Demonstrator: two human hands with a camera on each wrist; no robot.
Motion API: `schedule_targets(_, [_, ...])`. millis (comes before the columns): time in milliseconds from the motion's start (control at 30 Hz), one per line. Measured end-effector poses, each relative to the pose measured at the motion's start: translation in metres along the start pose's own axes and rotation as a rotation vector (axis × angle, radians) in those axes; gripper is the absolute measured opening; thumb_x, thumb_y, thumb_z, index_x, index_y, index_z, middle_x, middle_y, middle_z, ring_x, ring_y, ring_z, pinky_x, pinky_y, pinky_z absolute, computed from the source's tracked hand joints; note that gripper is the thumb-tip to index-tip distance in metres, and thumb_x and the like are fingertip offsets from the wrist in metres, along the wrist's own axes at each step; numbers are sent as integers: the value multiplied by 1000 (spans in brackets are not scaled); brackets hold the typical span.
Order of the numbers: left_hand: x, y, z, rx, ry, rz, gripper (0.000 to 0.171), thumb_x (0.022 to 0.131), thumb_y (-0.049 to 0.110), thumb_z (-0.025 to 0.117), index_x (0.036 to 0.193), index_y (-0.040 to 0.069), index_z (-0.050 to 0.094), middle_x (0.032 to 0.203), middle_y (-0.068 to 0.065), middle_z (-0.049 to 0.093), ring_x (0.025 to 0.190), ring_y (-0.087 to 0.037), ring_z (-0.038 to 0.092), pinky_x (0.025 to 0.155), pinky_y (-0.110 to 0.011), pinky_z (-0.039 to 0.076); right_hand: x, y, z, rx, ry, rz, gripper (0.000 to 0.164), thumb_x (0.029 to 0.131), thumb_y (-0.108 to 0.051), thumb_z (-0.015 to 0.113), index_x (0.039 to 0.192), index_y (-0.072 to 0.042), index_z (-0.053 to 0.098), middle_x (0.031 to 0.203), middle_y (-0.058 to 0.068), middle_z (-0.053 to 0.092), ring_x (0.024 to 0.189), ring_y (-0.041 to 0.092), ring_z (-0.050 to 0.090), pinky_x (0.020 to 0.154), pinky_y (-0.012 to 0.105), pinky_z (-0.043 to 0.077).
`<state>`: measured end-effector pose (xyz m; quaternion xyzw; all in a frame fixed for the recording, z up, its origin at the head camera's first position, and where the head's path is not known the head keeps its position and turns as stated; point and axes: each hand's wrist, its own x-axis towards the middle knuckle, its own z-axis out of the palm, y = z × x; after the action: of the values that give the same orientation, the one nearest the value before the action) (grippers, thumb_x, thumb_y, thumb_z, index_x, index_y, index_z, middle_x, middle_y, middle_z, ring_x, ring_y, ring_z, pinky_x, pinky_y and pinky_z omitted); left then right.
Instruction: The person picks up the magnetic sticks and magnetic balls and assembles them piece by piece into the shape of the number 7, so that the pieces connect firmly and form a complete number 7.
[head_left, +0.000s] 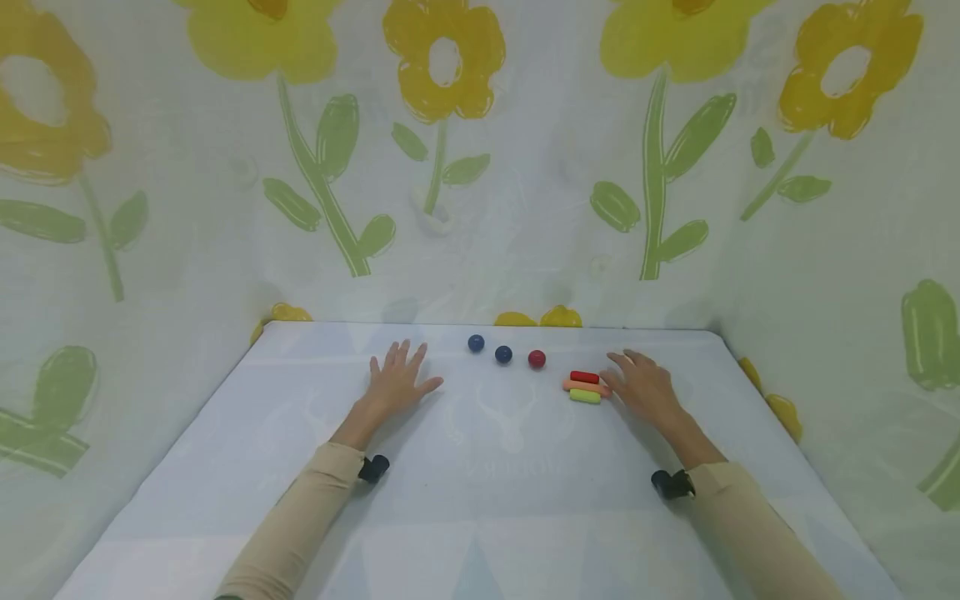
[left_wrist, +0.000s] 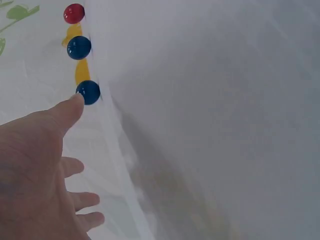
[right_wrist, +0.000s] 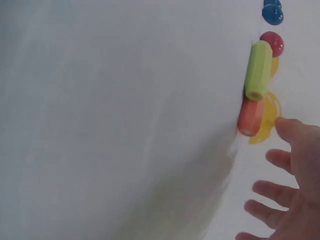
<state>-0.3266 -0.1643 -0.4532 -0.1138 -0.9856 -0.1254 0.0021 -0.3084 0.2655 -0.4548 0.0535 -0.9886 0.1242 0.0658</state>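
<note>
Two dark blue balls (head_left: 476,342) and a red ball (head_left: 537,359) lie in a slanting row on the white table. Right of them, three short sticks lie side by side: a red stick (head_left: 584,377), a longer orange stick (head_left: 573,386) and a yellow-green stick (head_left: 585,397). My left hand (head_left: 394,385) is spread to the left of the balls, holding nothing. In the left wrist view its thumb overlaps the nearest blue ball (left_wrist: 89,93). My right hand (head_left: 642,387) has its fingers extended close beside the right end of the sticks, also holding nothing.
The table (head_left: 450,483) has a faint printed pattern. Behind it and along both sides hangs a pale curtain (head_left: 510,242) with yellow flowers and green leaves. A dark strapped device (head_left: 373,468) sits at the left wrist, and another device (head_left: 672,484) at the right.
</note>
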Motion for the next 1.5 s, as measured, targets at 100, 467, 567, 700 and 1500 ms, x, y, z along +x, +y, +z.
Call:
schedule_targets(100, [7, 4, 1, -48, 4, 23, 80, 96, 54, 52, 156, 9, 23, 161, -26, 19, 148, -47, 15, 114, -71, 15, 5, -6, -2, 32, 17, -20, 47, 99, -34, 55, 138, -8, 53, 136, 26, 54, 123, 45, 51, 99, 67, 40])
schedule_targets(467, [30, 27, 10, -185, 28, 74, 67, 93, 44, 64, 146, 8, 44, 142, -20, 48, 131, -37, 46, 110, -51, 39, 20, -26, -1, 244, -114, 29, 37, 97, -25, 63, 130, -9, 61, 124, 20, 63, 110, 34, 60, 91, 45, 55])
schedule_targets(567, [34, 35, 11, -235, 47, 94, 61, 93, 40, 66, 142, 8, 49, 135, -18, 54, 124, -34, 50, 108, -48, 42, 21, -30, -2, 254, -131, 25, 34, 96, -21, 63, 127, -9, 64, 123, 20, 64, 108, 34, 61, 90, 45, 55])
schedule_targets(700, [38, 45, 9, -290, 58, 120, 56, 91, 36, 69, 138, 9, 54, 128, -17, 58, 118, -32, 55, 102, -45, 46, 22, -31, -2, 261, -137, 10, 30, 95, -17, 64, 123, -8, 66, 121, 19, 65, 107, 33, 61, 89, 44, 56])
schedule_targets(1500, [48, 64, 17, -384, -31, 189, 36, 86, 14, 76, 121, 8, 68, 116, -9, 69, 105, -22, 64, 93, -35, 53, 27, -23, 3, 274, -133, 35, 27, 95, -16, 63, 119, -4, 69, 114, 18, 69, 99, 29, 60, 95, 47, 51])
